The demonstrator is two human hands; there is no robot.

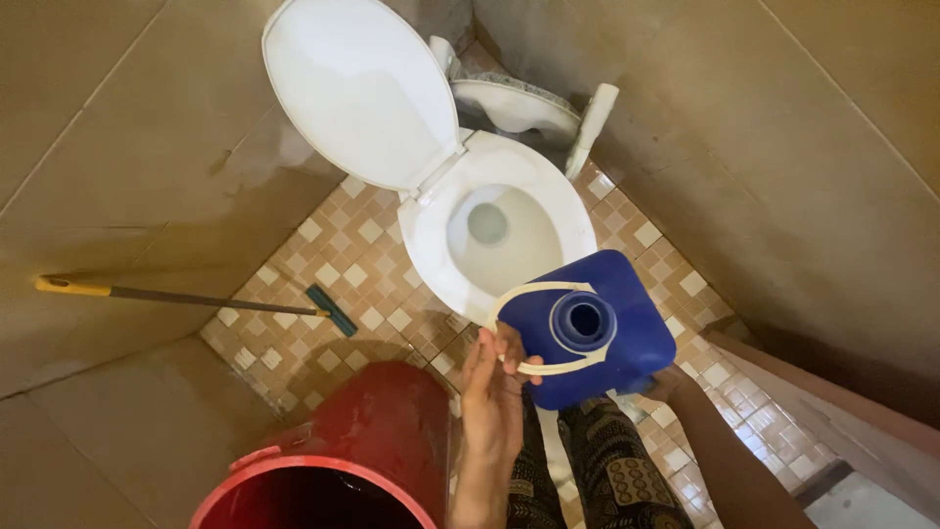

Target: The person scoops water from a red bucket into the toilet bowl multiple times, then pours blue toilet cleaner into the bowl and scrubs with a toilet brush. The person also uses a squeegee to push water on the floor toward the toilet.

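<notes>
Two hands, left (493,387) and right (669,384), hold one blue jug (627,323) over one toilet (509,230).

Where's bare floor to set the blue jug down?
Free: the tiled floor left of the toilet, bordered by the squeegee, the wall and the red bucket. A narrower strip lies right of the bowl. Crowded: by the feet, where the left hand, blue jug and bucket meet.

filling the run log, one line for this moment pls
left hand: on jug handle | right hand: under blue jug | jug: uncapped, above toilet | lid up
</notes>
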